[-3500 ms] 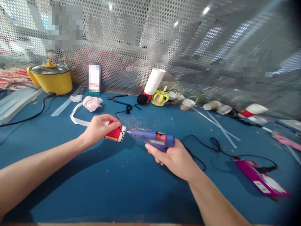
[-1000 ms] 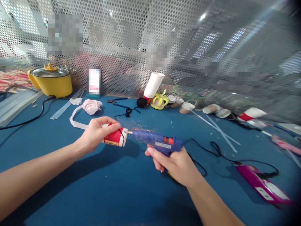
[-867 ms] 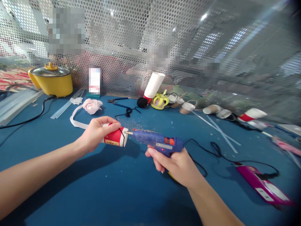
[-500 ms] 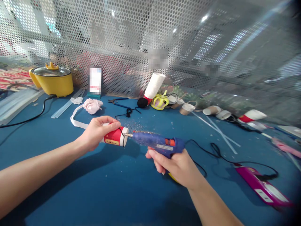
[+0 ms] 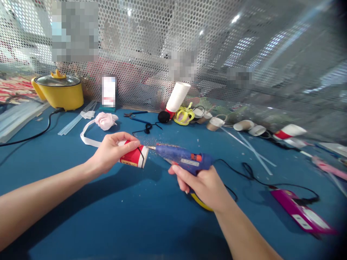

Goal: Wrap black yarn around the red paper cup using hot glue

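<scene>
The cup lies on its side in the air above the desk, gripped by the left hand with the thumb along its wall. It looks like paper: likely light, thin-walled and easily dented, so a gentle hold round the body, clear of the white end, should suit. A black cord crosses near that end; soft and limp, it probably needs pinning by a fingertip. The right hand is wrapped round the glue gun, stiff and likely the heavier, best held by its handle and never by the nozzle, which may be hot. The nozzle's tip meets the cup's end; contact is unclear. Beyond lie a rose and pliers.
</scene>
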Demonstrator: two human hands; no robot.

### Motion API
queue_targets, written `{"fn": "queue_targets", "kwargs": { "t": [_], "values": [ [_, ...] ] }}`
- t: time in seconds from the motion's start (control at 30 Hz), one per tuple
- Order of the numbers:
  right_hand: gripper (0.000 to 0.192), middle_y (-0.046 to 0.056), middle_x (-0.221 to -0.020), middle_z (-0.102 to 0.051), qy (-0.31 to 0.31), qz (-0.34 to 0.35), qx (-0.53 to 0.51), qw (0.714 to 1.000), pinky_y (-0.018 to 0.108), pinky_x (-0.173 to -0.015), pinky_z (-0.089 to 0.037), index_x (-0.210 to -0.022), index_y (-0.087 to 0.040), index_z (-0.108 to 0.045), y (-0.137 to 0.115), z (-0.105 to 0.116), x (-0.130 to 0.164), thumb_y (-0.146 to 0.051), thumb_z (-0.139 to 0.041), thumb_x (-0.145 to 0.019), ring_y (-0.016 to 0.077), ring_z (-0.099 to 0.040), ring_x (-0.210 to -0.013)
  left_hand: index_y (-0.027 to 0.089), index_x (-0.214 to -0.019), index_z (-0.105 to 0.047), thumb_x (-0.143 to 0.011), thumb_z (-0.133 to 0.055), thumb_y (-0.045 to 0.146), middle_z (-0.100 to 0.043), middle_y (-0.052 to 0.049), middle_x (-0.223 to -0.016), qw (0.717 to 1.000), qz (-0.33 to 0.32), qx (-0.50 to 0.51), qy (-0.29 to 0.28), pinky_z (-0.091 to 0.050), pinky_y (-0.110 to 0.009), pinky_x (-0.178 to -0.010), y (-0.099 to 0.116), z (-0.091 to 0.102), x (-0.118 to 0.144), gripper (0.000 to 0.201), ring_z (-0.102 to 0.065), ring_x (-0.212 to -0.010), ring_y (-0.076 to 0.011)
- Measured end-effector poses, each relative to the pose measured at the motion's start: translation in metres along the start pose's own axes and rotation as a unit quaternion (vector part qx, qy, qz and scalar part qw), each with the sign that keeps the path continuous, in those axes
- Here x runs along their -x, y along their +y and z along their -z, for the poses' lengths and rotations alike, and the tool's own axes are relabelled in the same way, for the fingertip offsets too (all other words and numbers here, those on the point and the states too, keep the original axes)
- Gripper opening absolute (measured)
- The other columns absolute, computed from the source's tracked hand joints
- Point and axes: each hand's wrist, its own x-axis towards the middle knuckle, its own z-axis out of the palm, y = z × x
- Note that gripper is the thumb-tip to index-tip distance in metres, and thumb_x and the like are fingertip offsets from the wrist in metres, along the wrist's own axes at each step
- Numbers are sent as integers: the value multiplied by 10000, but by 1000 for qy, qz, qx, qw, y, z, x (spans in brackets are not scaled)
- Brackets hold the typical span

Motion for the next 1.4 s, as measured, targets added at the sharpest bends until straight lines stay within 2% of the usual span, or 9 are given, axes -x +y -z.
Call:
{"fn": "queue_targets", "kwargs": {
  "t": [0.1, 0.3, 0.57, 0.8, 1.0, 1.1, 1.27, 1.4],
  "values": [
    [321, -21, -401, -478, 24, 2, -13, 1000, 230, -396, -395, -642, -146, -615, -2, -1, 2, -422, -542, -789, 92, -442, -368, 150, -706, -615, -624, -726, 346, -643, 17, -619, 1000, 4, 9, 1, -437, -178, -477, 1, 0, -1, 240, -577, -516, -87],
    [255, -31, -405, -479, -11, -17, -53, 998, 226, -415, -402, -688, -141, -627, -8, -1, 9, -378, -578, -769, 84, -434, -378, 144, -690, -595, -623, -727, 331, -634, 21, -593, 998, 38, 41, 4, -449, -186, -471, 5, 0, -1, 239, -570, -493, -85],
    [244, -35, -393, -474, -5, -35, -48, 998, 207, -398, -402, -688, -140, -633, -7, -1, 6, -368, -584, -762, 80, -432, -376, 139, -691, -595, -610, -731, 340, -634, 15, -592, 999, 35, 33, 7, -442, -184, -460, 4, -1, 1, 256, -566, -486, -86],
    [318, -18, -389, -480, -9, -7, -20, 1000, 226, -435, -421, -610, -140, -596, -2, 2, 0, -380, -533, -808, 85, -450, -378, 137, -714, -623, -615, -732, 349, -647, 7, -640, 1000, -19, -3, 2, -451, -170, -484, 0, 0, 2, 258, -578, -525, -85],
    [230, -42, -401, -487, -23, -18, -92, 995, 208, -360, -356, -748, -145, -600, -1, 0, 3, -372, -576, -776, 72, -410, -346, 140, -714, -627, -612, -736, 344, -661, 1, -660, 1000, -26, 6, 14, -475, -177, -494, 0, 0, 2, 253, -597, -535, -95],
    [241, -42, -396, -494, -35, -26, -98, 994, 206, -350, -346, -753, -143, -588, 1, 1, -1, -382, -576, -774, 73, -414, -337, 139, -708, -632, -610, -737, 345, -658, 2, -633, 999, -30, 0, 15, -479, -179, -491, 0, -1, 3, 251, -594, -523, -95],
    [264, -43, -379, -484, -13, -32, -110, 993, 211, -360, -341, -711, -134, -596, 3, 2, -5, -383, -561, -790, 66, -404, -325, 144, -705, -646, -612, -735, 358, -655, 2, -619, 998, -57, -28, 19, -478, -181, -490, 0, -2, 5, 250, -583, -522, -96],
    [259, -44, -385, -481, -38, -37, -150, 987, 202, -336, -306, -705, -134, -610, 5, 1, -5, -379, -577, -783, 57, -391, -310, 148, -697, -661, -622, -728, 354, -671, -7, -660, 993, -100, -60, 25, -476, -171, -512, 0, -2, 7, 229, -576, -551, -90]
  ]
}}
